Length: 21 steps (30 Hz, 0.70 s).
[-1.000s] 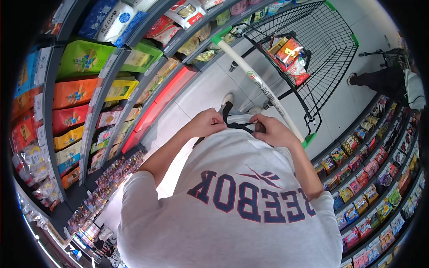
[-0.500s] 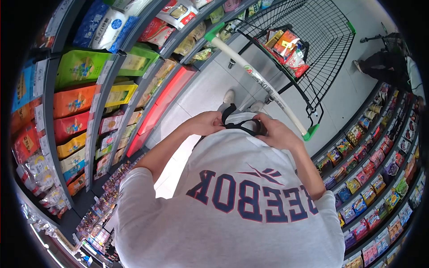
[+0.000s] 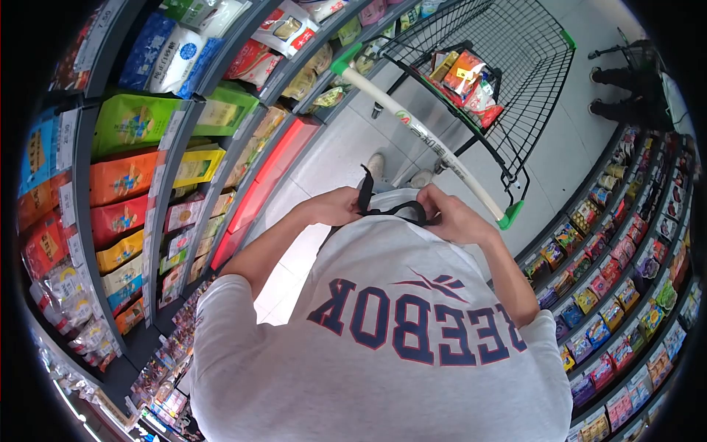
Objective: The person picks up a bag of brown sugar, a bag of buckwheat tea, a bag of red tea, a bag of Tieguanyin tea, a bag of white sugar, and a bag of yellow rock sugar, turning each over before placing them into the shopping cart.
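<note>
At waist — left hand [image 3: 335,206], right hand [image 3: 453,217] on black strap [image 3: 394,212] | end now higher

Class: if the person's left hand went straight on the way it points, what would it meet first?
The left hand would likely meet the right hand, just across the black strap they hold.

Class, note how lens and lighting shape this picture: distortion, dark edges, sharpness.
Head view: fisheye lens bends the shelves and cart handle into curves; black border rings the round image; lighting is bright and even; left hand, right hand and black strap look sharp.
</note>
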### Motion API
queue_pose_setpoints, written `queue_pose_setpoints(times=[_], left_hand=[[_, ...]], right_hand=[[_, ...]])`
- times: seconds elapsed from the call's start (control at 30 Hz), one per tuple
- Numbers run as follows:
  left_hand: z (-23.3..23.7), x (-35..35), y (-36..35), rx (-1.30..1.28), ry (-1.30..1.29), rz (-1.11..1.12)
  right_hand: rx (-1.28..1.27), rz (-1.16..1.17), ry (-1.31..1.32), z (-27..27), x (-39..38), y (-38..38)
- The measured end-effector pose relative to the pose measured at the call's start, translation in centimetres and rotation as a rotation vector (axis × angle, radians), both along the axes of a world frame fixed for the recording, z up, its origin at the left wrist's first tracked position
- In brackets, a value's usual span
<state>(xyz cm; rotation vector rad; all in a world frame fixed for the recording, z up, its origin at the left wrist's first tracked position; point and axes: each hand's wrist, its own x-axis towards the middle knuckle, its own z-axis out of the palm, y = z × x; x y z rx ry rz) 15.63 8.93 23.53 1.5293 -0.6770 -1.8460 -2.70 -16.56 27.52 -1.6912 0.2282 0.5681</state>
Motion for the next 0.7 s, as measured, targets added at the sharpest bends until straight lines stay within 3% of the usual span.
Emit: queue_pose_setpoints(times=[0.03, 0.13, 0.23, 0.53, 0.67, 0.7], left_hand=[[0.3, 0.5, 0.0, 0.056, -0.067, -0.106], [0.3, 1.1, 0.7, 0.095, 0.042, -0.075], [-1.8, 0.7, 2.5, 0.037, 0.183, 0.103], [-1.5, -1.3, 0.7, 0.146, 0.044, 0.307], [0.1, -2.5, 0.1, -0.103, -0.555, 0.336], [2.5, -2.5, -1.3, -0.143, -0.709, 0.361]], right_hand=[[0.011, 0.003, 0.008, 0.0, 0.0, 0.0], [0.03, 0.032, 0.028, -0.3, 0.3, 0.1], [0.027, 0.053, 0.047, -0.3, 0.4, -0.2], [-0.007, -0.146, 0.038, 1.3, -2.5, -0.5], [-0.031, -0.204, 0.043, 0.6, -3.3, -0.6], [-0.014, -0.235, 0.02, 0.4, -3.5, -0.5]])
